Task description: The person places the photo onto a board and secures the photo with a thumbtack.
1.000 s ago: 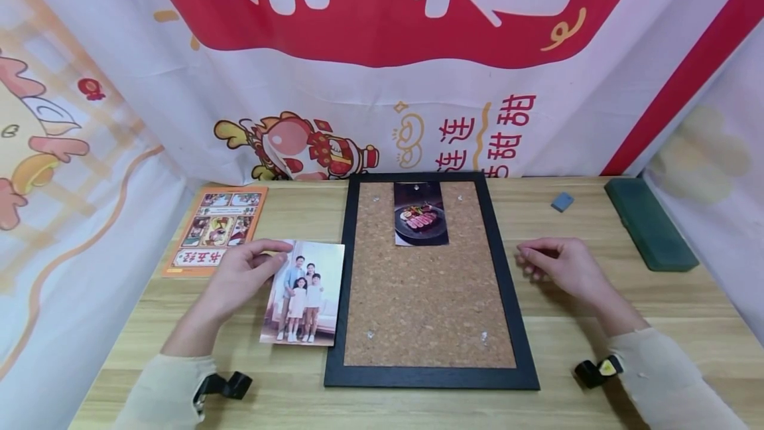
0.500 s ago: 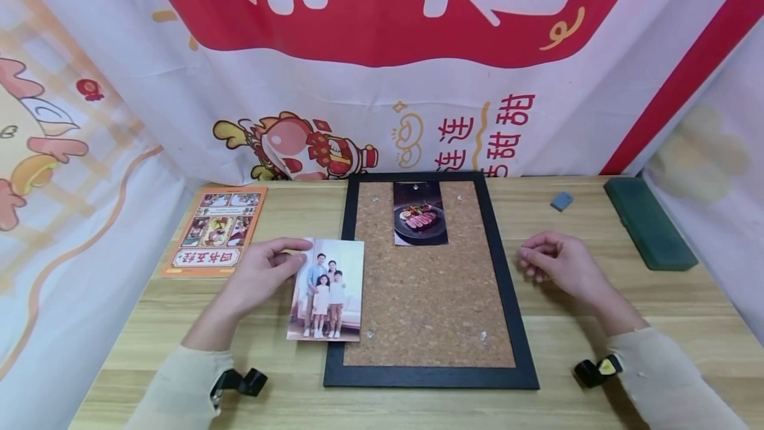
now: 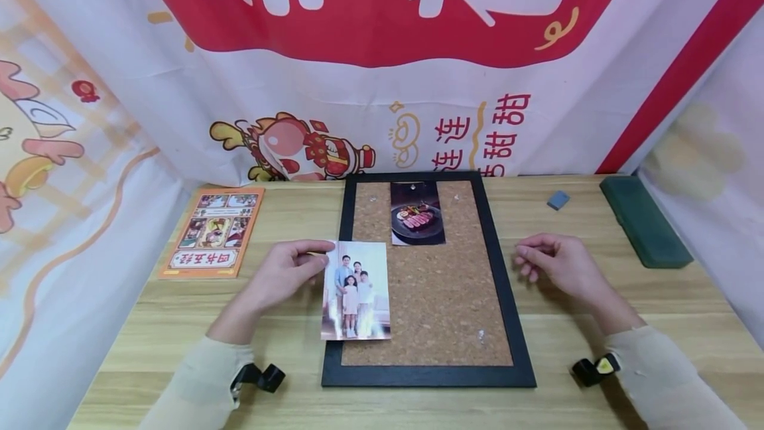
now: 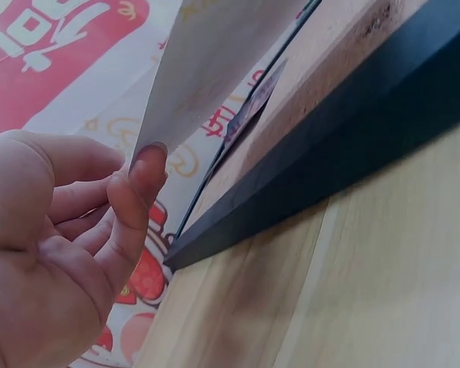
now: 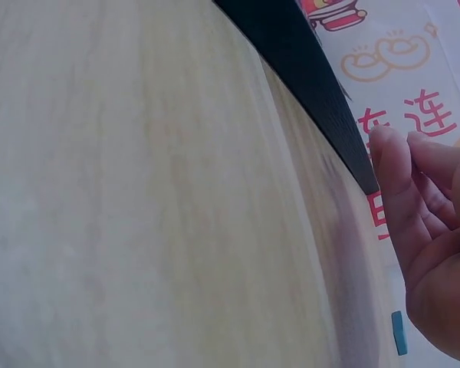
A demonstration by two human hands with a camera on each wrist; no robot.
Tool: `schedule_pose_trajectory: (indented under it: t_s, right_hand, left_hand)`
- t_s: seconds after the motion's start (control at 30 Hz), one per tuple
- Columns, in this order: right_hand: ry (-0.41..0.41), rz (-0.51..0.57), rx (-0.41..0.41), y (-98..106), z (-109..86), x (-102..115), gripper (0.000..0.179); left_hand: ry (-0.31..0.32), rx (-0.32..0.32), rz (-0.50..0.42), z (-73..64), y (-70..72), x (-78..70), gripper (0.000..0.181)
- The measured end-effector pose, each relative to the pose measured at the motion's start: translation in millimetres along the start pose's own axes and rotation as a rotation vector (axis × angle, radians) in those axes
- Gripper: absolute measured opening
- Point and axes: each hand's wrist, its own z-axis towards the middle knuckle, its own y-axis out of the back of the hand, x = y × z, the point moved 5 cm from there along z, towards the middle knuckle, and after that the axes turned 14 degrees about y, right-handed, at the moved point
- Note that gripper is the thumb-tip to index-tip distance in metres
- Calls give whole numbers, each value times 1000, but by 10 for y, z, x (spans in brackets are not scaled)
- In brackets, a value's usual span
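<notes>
My left hand (image 3: 292, 272) pinches a family photo (image 3: 356, 300) by its upper left corner. In the left wrist view the thumb and forefinger grip the photo's pale back (image 4: 207, 69), which is raised off the board. The photo overlaps the left side of a black-framed cork board (image 3: 444, 304). At the top of the board a steak photo (image 3: 416, 214) is fixed by a clear pushpin (image 3: 412, 187). Beside the frame's right edge, my right hand (image 3: 558, 264) hovers with fingers loosely bent. Nothing shows between its fingertips in the right wrist view.
Several clear pushpins stand in the cork, such as the lower right pin (image 3: 481, 335). An orange booklet (image 3: 215, 234) lies left on the wooden table (image 3: 179, 363). A small blue block (image 3: 558, 200) and a green case (image 3: 646, 221) are at the back right.
My left hand has carried the family photo rightward, from beside the board to over its left part, covering the lower left pin. The right hand has stayed almost still.
</notes>
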Motion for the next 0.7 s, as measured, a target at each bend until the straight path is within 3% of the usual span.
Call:
schedule_pose_trajectory:
  t_s: [0.37,0.7]
  right_hand:
    - [37,51,45,-73,14,10,36]
    - [64,76,38,-67,-2,74,29]
  left_hand:
    - [-46,75,-5,97,-290,-174,39]
    - [-36,115,-9,158,-443,-242,41]
